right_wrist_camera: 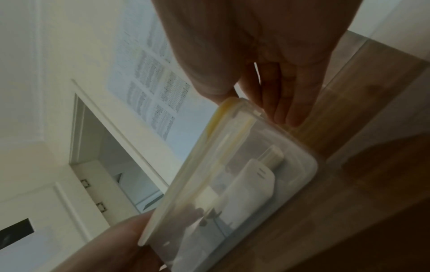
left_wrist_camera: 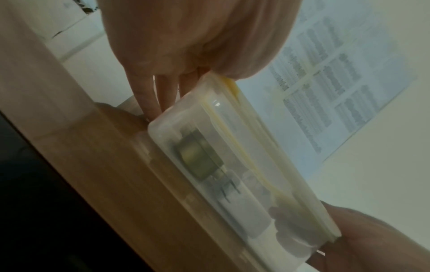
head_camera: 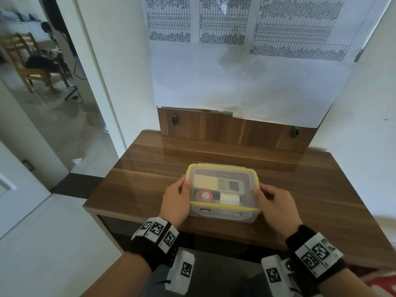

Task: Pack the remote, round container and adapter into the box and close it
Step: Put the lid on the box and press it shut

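A clear plastic box (head_camera: pixel 222 215) with a yellow-rimmed lid (head_camera: pixel 221 168) on top sits near the front of the wooden table (head_camera: pixel 139 179). Through the lid I see the cream remote (head_camera: pixel 216 183), the red round container (head_camera: pixel 204 196) and the white adapter (head_camera: pixel 229 198). My left hand (head_camera: pixel 184 186) grips the box's left end, thumb on the lid rim. My right hand (head_camera: pixel 259 192) grips the right end the same way. In the left wrist view the fingers (left_wrist_camera: pixel 149 95) run down the side wall of the box (left_wrist_camera: pixel 232 147). In the right wrist view the fingers (right_wrist_camera: pixel 286 103) lie against the box (right_wrist_camera: pixel 291 147), with the adapter (right_wrist_camera: pixel 251 184) inside.
A wooden back panel (head_camera: pixel 235 131) rises behind the table, with white paper (head_camera: pixel 235 82) and printed sheets on the wall above. An open doorway (head_camera: pixel 53 82) to another room with a wooden chair (head_camera: pixel 27 61) lies to the left. The table's front edge is just below the box.
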